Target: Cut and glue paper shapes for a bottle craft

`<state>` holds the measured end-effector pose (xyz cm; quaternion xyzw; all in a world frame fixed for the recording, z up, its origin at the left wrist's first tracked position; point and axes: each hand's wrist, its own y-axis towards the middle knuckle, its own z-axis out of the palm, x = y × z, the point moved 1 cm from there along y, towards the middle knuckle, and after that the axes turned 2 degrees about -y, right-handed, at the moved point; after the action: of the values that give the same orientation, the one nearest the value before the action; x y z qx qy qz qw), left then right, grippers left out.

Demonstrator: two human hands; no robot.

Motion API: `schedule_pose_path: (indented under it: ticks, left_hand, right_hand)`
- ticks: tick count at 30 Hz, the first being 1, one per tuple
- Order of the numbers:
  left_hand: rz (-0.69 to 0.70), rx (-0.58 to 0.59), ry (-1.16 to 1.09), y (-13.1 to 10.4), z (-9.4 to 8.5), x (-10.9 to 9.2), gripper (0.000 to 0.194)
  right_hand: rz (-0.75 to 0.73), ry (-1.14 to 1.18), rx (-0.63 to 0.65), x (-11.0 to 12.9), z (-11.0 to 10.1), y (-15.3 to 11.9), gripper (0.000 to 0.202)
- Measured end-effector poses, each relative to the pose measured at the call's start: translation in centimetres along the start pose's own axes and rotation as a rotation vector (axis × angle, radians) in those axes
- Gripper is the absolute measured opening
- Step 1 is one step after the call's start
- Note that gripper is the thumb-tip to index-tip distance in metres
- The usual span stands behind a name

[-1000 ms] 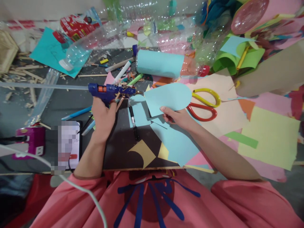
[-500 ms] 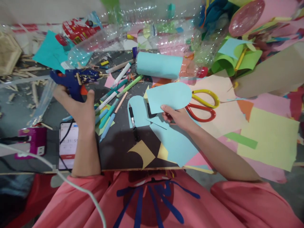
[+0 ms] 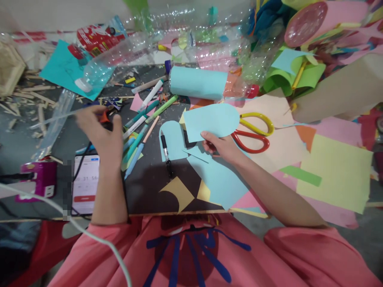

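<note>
My left hand [image 3: 100, 133] is closed over a blue glue gun [image 3: 105, 115] low on the table's left side. Only the gun's orange trigger and dark body show past my fingers, and a clear glue stick [image 3: 56, 118] trails off to the left. My right hand [image 3: 223, 146] pinches the lower edge of a light blue paper piece [image 3: 211, 121] with one rounded end, held just above the black board [image 3: 149, 187]. A smaller rounded blue piece [image 3: 172, 139] lies on the board beside a black marker [image 3: 166, 153].
Red-and-yellow scissors [image 3: 254, 133] lie right of the held paper. A bottle wrapped in blue paper [image 3: 197, 83], clear plastic bottles and coloured sheets crowd the back and right. Several pens [image 3: 139, 131], a phone [image 3: 85, 183] and a purple box [image 3: 37, 181] sit at the left.
My left hand carried the glue gun from the board's middle out to the left, then lowered it toward the table. My right hand and its blue paper stayed put.
</note>
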<state>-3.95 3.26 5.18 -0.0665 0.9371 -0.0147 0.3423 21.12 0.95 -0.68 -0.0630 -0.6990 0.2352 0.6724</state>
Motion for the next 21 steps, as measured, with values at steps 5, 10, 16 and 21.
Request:
schedule_pose_path:
  ticks: [5, 10, 16, 21]
  left_hand:
    - [0.139, 0.002, 0.171, -0.8, 2.2, 0.2, 0.024]
    - [0.171, -0.001, 0.372, -0.4, 2.5, 1.3, 0.010]
    - [0.291, 0.079, -0.068, -1.7, 0.8, -2.3, 0.012]
    - [0.062, 0.248, -0.725, -1.2, 4.2, -3.2, 0.019]
  right_hand:
    - [0.000, -0.005, -0.002, 0.0, 0.1, 0.0, 0.047]
    - [0.010, -0.007, -0.011, 0.4, 0.1, -0.2, 0.051]
    - [-0.034, 0.031, -0.034, 0.9, 0.7, -1.1, 0.055]
    - [-0.051, 0.068, -0.106, 0.8, 1.0, -1.6, 0.056]
